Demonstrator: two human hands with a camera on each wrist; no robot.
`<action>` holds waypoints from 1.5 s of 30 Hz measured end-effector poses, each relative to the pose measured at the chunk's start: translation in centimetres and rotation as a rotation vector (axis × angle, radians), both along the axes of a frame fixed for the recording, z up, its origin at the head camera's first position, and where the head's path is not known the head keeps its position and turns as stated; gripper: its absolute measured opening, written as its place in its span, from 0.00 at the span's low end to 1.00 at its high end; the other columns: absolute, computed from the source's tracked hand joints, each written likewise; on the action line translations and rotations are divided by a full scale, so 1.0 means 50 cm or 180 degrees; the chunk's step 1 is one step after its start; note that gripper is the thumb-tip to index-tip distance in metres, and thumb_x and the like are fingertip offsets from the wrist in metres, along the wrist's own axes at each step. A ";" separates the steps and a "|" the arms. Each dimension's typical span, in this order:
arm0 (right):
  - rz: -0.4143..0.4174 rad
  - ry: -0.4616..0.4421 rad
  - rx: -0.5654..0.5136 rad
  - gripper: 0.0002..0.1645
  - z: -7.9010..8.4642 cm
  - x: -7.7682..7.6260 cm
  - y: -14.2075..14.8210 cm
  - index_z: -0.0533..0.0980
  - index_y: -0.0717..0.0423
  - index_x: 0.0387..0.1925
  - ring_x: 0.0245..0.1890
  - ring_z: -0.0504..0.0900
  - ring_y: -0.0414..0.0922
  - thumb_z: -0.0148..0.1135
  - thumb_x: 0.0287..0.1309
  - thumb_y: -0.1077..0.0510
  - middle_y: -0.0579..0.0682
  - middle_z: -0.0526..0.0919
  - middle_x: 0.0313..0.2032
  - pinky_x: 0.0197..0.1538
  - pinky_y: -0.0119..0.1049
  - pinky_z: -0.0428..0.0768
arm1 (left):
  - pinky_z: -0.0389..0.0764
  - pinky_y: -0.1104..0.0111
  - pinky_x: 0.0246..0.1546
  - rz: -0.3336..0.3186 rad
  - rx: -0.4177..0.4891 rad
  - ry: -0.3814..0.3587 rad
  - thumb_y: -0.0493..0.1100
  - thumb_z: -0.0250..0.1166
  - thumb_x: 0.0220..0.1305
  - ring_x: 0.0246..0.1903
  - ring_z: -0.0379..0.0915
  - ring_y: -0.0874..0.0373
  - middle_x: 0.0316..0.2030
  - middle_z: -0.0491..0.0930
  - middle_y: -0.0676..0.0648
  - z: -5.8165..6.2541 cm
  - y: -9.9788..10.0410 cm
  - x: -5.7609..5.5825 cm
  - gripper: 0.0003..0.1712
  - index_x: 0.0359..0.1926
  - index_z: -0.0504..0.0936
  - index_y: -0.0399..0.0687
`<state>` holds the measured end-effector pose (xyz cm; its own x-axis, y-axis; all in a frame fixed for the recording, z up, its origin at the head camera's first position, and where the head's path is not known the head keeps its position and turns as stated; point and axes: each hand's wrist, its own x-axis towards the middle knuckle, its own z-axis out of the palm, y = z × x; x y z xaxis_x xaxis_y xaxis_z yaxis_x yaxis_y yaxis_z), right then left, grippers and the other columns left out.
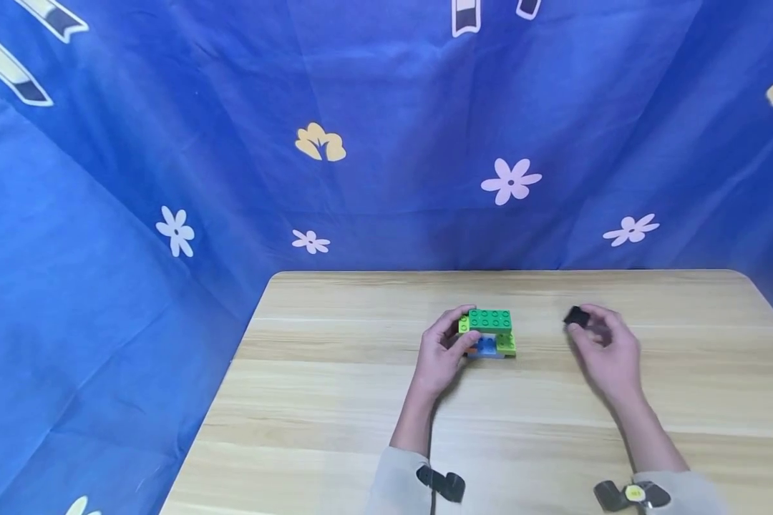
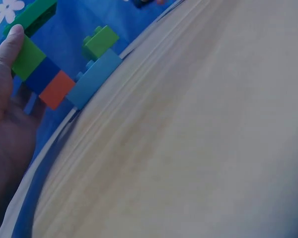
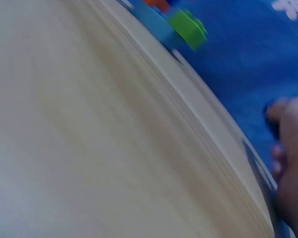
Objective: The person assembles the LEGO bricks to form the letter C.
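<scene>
Near the table's far side, my left hand (image 1: 439, 356) grips the left end of a stack of toy building bricks. A green brick (image 1: 489, 320) lies across its top. Below it in the left wrist view come a lime brick (image 2: 28, 58), a dark blue brick (image 2: 43, 75) and an orange brick (image 2: 57, 89), above a light blue base brick (image 2: 94, 78). Another lime brick (image 3: 186, 29) sits on the base's right end. To the right of the stack, apart from it, my right hand (image 1: 612, 357) pinches a small black brick (image 1: 577, 317) between thumb and fingers.
The bricks and hands are at a light wood-grain table (image 1: 335, 400). Behind it and to the left hangs a blue cloth (image 1: 393, 193) with printed flowers. Dark straps with small devices (image 1: 634, 493) sit on both sleeved wrists.
</scene>
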<state>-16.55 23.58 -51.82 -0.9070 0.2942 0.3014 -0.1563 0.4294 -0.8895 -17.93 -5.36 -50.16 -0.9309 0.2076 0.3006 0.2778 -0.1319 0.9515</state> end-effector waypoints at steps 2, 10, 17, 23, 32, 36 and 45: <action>0.0389 0.0148 -0.0558 0.25 0.003 0.003 -0.037 0.78 0.67 0.61 0.39 0.85 0.42 0.69 0.63 0.73 0.53 0.83 0.48 0.44 0.24 0.86 | 0.91 0.59 0.43 0.0042 0.0019 0.0017 0.36 0.67 0.73 0.50 0.82 0.54 0.58 0.79 0.40 -0.003 -0.006 -0.011 0.26 0.70 0.77 0.40; 0.1342 0.0562 -0.1218 0.30 0.002 -0.021 -0.150 0.75 0.74 0.62 0.34 0.82 0.36 0.63 0.56 0.84 0.54 0.76 0.55 0.35 0.22 0.83 | 0.88 0.64 0.50 0.0148 -0.0137 0.0083 0.39 0.65 0.76 0.54 0.80 0.54 0.61 0.78 0.43 -0.003 -0.014 -0.036 0.26 0.72 0.76 0.44; 0.1538 0.0701 -0.1140 0.29 0.003 -0.037 -0.176 0.73 0.74 0.64 0.38 0.81 0.34 0.63 0.60 0.80 0.53 0.83 0.52 0.34 0.19 0.78 | 0.88 0.62 0.50 0.0121 -0.0217 0.0050 0.39 0.65 0.76 0.56 0.79 0.54 0.60 0.77 0.43 0.001 -0.009 -0.045 0.26 0.72 0.75 0.41; 0.1522 0.0824 -0.1082 0.34 0.008 -0.044 -0.179 0.69 0.72 0.68 0.43 0.82 0.35 0.62 0.61 0.83 0.46 0.82 0.58 0.39 0.20 0.79 | 0.90 0.57 0.47 0.0122 -0.0211 0.0117 0.38 0.64 0.76 0.55 0.80 0.54 0.60 0.77 0.43 0.003 -0.003 -0.057 0.24 0.71 0.78 0.48; 0.1385 0.0620 -0.0909 0.31 0.013 -0.041 -0.185 0.72 0.71 0.66 0.29 0.78 0.34 0.62 0.61 0.81 0.60 0.85 0.50 0.32 0.22 0.78 | 0.89 0.51 0.46 0.0122 -0.0197 0.0145 0.37 0.64 0.76 0.55 0.80 0.54 0.59 0.77 0.42 -0.001 -0.004 -0.058 0.25 0.71 0.77 0.41; 0.1437 0.0543 -0.1006 0.30 0.016 -0.038 -0.188 0.72 0.68 0.67 0.30 0.84 0.37 0.62 0.64 0.78 0.58 0.84 0.53 0.34 0.23 0.83 | 0.89 0.54 0.48 0.0090 -0.0218 0.0138 0.40 0.64 0.77 0.56 0.80 0.52 0.59 0.77 0.42 -0.002 -0.006 -0.055 0.25 0.71 0.77 0.46; 0.1776 0.0631 -0.1497 0.29 0.011 -0.039 -0.188 0.67 0.73 0.69 0.42 0.90 0.45 0.58 0.69 0.77 0.59 0.82 0.54 0.31 0.35 0.88 | 0.86 0.62 0.56 0.0128 -0.0337 0.0215 0.40 0.65 0.76 0.59 0.80 0.51 0.60 0.78 0.44 -0.005 -0.004 -0.055 0.25 0.71 0.78 0.50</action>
<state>-18.50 14.17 -51.29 -0.9009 -0.0548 0.4305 -0.4153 -0.1783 -0.8920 -20.67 -5.57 -50.40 -0.9175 0.2044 0.3413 0.3448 -0.0192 0.9385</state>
